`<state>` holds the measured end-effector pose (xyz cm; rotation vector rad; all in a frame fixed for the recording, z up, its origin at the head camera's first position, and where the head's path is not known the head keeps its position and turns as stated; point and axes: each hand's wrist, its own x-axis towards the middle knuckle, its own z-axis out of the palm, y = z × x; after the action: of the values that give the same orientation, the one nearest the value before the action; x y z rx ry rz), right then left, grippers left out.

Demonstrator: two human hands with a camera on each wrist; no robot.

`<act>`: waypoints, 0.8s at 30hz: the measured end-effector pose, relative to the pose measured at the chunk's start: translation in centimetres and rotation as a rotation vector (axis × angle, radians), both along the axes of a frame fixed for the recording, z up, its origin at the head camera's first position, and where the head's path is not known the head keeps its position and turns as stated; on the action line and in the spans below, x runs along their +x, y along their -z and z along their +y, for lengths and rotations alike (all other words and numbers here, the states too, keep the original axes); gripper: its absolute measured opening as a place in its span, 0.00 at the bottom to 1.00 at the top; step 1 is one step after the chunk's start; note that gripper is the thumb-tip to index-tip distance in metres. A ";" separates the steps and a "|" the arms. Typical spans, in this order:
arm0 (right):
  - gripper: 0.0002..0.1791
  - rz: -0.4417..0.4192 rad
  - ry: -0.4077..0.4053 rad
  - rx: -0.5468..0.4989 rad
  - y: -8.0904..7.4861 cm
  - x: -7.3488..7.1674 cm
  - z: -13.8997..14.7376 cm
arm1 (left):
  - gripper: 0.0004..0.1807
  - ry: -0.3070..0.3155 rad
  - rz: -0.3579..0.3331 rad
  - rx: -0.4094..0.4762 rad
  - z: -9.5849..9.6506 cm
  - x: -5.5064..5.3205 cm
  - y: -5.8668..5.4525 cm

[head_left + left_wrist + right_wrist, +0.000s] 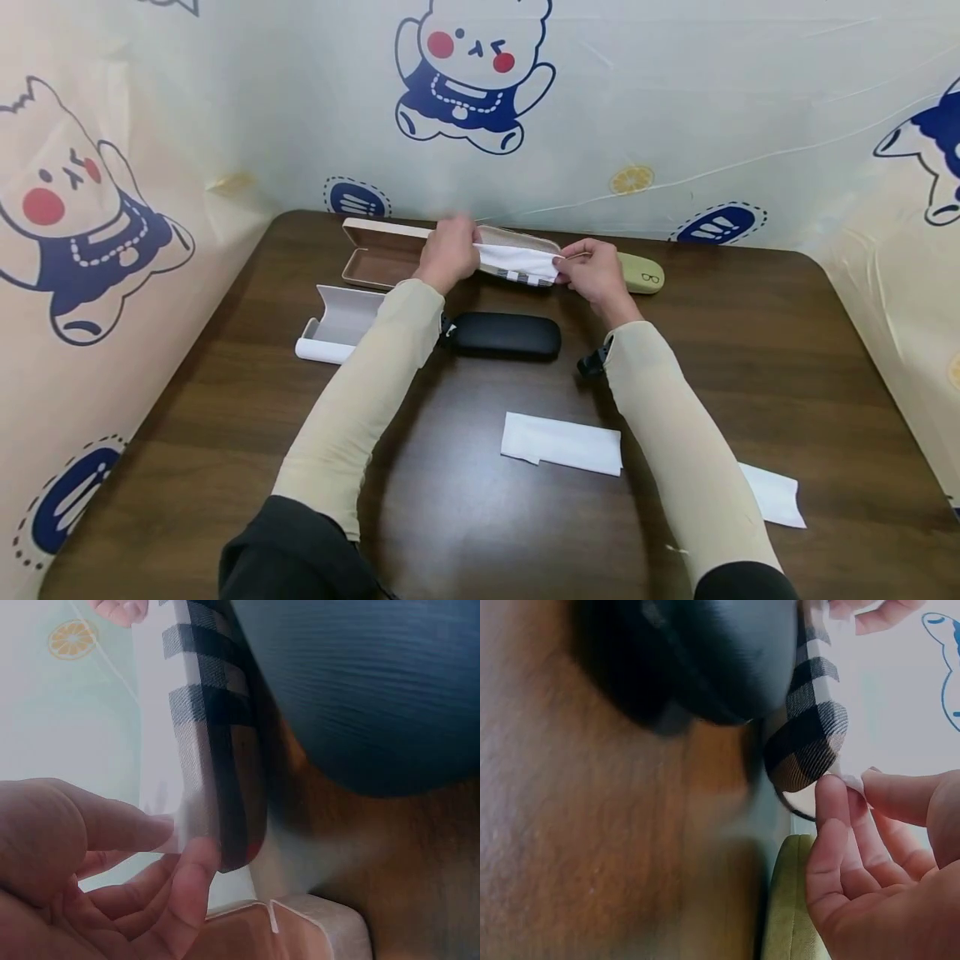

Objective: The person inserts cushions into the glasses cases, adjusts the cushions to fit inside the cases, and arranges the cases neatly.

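A folded white cloth (517, 260) is stretched lengthwise over an open glasses case with a black-and-white checked outside (214, 712), at the back of the table. The thumb and fingers of my left hand (450, 250) pinch the cloth's left end. At its other end, my right hand (596, 273) pinches a corner between thumb and fingertips, close to the rounded end of the checked case (810, 727). Behind the cloth, the case's raised lid (517, 237) shows a pale lining. The cloth covers most of the case's inside.
An open brown-lined case (375, 267) stands left of the checked one, a green case (643, 273) right. Nearer are an open white case (337, 325) and a closed black case (506, 336). Two more white cloths (562, 443) lie in front, one partly behind my right forearm.
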<state>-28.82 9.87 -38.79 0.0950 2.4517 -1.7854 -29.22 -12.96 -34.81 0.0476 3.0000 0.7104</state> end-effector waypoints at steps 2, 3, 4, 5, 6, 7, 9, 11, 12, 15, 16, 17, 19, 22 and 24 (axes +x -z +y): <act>0.09 0.008 -0.028 0.039 0.2 0.1 0.0 | 0.09 0.001 -0.003 -0.020 -0.2 0.1 0.3; 0.09 0.011 -0.041 0.055 0.2 0.1 0.0 | 0.09 0.004 -0.005 -0.033 -0.3 0.2 0.5; 0.10 0.015 -0.053 0.080 0.3 0.1 0.0 | 0.09 0.007 -0.011 -0.045 -0.4 0.3 0.7; 0.10 0.019 -0.065 0.102 0.3 0.2 -0.1 | 0.09 0.010 -0.015 -0.057 -0.4 0.4 0.8; 0.10 0.025 -0.076 0.126 0.3 0.2 -0.1 | 0.09 0.014 -0.023 -0.067 -0.5 0.5 1.0; 0.10 0.031 -0.083 0.150 0.4 0.2 -0.1 | 0.09 0.017 -0.032 -0.075 -0.5 0.7 1.2; 0.10 0.051 -0.089 0.196 0.6 0.2 -0.2 | 0.10 0.024 -0.041 -0.077 -0.5 0.9 1.5; 0.10 0.086 -0.088 0.245 0.7 0.3 -0.3 | 0.10 0.030 -0.039 -0.073 -0.6 1.1 1.9; 0.10 0.107 -0.086 0.277 0.9 0.3 -0.4 | 0.10 0.030 -0.035 -0.066 -0.6 1.2 2.1; 0.10 0.151 -0.080 0.370 1.3 0.3 -0.6 | 0.09 0.038 -0.013 -0.064 -0.8 1.3 2.6; 0.09 0.157 -0.077 0.393 1.4 0.3 -0.6 | 0.08 0.040 -0.010 -0.066 -0.8 1.4 2.7; 0.09 0.163 -0.073 0.412 1.5 0.3 -0.7 | 0.08 0.042 -0.006 -0.062 -0.9 1.4 2.9; 0.09 0.174 -0.061 0.426 1.7 0.4 -0.7 | 0.08 0.039 0.000 -0.047 -0.9 1.5 3.1; 0.09 0.200 -0.032 0.428 1.9 0.4 -0.8 | 0.06 0.028 -0.007 0.004 -0.8 1.7 3.3; 0.09 0.223 -0.014 0.435 1.9 0.5 -1.0 | 0.05 0.015 0.001 0.035 -0.8 1.7 3.5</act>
<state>-28.36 8.92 -40.72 -0.0921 2.9507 -1.2874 -27.50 -13.76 -38.33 0.0717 2.9856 0.7613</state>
